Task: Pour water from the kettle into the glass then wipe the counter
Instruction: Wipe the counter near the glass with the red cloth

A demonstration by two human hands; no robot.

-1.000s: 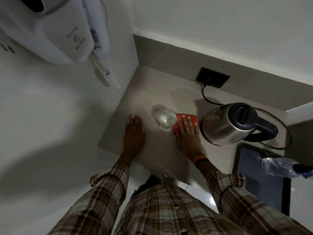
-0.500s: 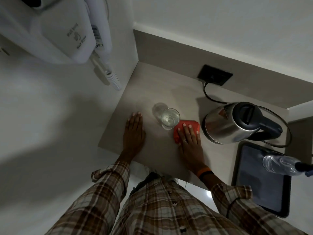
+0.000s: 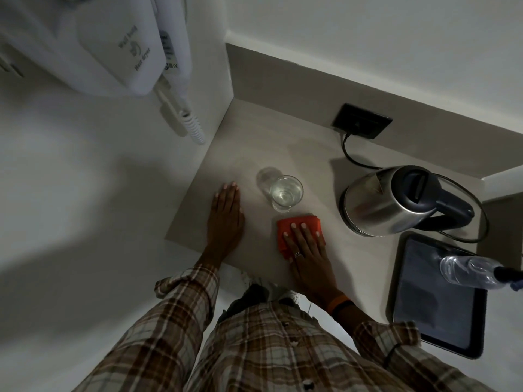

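Observation:
A clear glass (image 3: 285,193) holding some water stands upright in the middle of the beige counter (image 3: 271,142). A steel kettle (image 3: 379,205) with a dark lid and handle sits to its right, its cord running to a wall socket (image 3: 362,124). An orange cloth (image 3: 285,227) lies just in front of the glass. My right hand (image 3: 308,253) presses flat on the cloth, fingers together. My left hand (image 3: 226,219) rests flat on the counter, left of the glass, holding nothing.
A dark tray (image 3: 418,301) sits at the right with a plastic water bottle (image 3: 469,268) lying on it. A white wall-mounted hair dryer (image 3: 119,43) with a coiled cord hangs at the upper left. Walls close the counter on the left and back.
My right hand has slid the orange cloth toward me, from beside the glass to in front of it. My left hand stays flat on the counter.

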